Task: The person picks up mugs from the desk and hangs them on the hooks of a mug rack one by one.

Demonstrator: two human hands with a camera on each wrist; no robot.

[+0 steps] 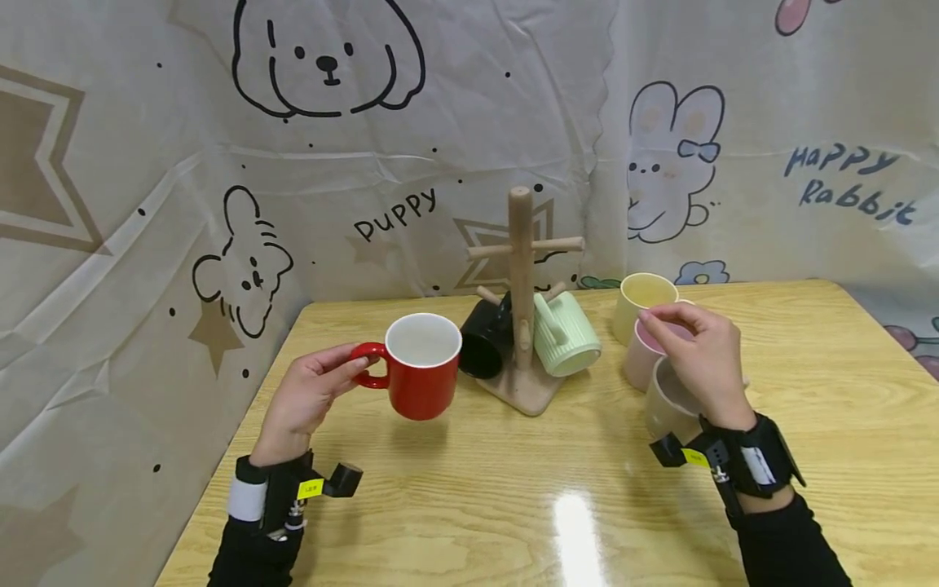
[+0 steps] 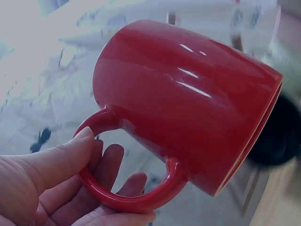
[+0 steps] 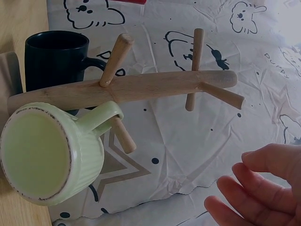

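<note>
Above the wood-grain worktop [image 1: 455, 522], left of the rack [image 1: 522, 277], the left hand [image 1: 308, 395] is gripping a glossy red, white-lined mug [image 1: 423, 391] by its looped handle [image 2: 127, 202]; the right hand [image 1: 704, 359] is hovering, fingers relaxed.

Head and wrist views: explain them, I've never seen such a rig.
No robot, just a person's left hand and right hand. The wide picture is from a head camera; the others from the left-wrist camera and right-wrist camera. The left hand holds a red mug by its handle above the wooden table. The right hand holds nothing; near it on the table stand a pink mug, beige mug and yellow mug. A black mug and ribbed pale-green mug hang on a wooden mug tree.
</note>
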